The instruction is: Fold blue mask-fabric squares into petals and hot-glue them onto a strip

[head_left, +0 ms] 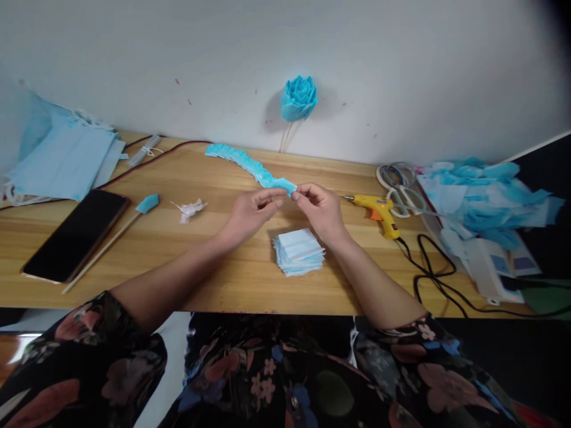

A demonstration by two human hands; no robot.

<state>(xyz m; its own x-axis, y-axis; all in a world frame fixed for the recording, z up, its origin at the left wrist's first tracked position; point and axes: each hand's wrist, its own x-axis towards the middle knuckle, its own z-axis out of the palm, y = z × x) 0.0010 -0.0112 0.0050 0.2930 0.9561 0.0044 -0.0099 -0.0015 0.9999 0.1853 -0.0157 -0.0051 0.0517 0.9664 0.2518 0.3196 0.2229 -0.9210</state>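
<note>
Between my two hands is a small blue piece of mask fabric [282,183], slightly folded. My right hand [325,213] pinches its right corner, while the thumb and forefinger of my left hand [250,214] close on its lower edge. A curved row of overlapping blue fabric pieces [236,157] runs along the table up to the held piece; I cannot tell whether they touch. Just below my hands lies a stack of cut pale-blue squares [300,252]. Against the wall stands a blue fabric flower [299,98] on a thin stick.
To the right are a yellow glue gun [377,209] with a black cord, scissors [407,201], tape rolls [396,175] and a pile of blue scraps [482,193]. Leftward lie a phone [77,235], a blue-tipped stick [107,248], a white scrap [190,210] and face masks [66,156].
</note>
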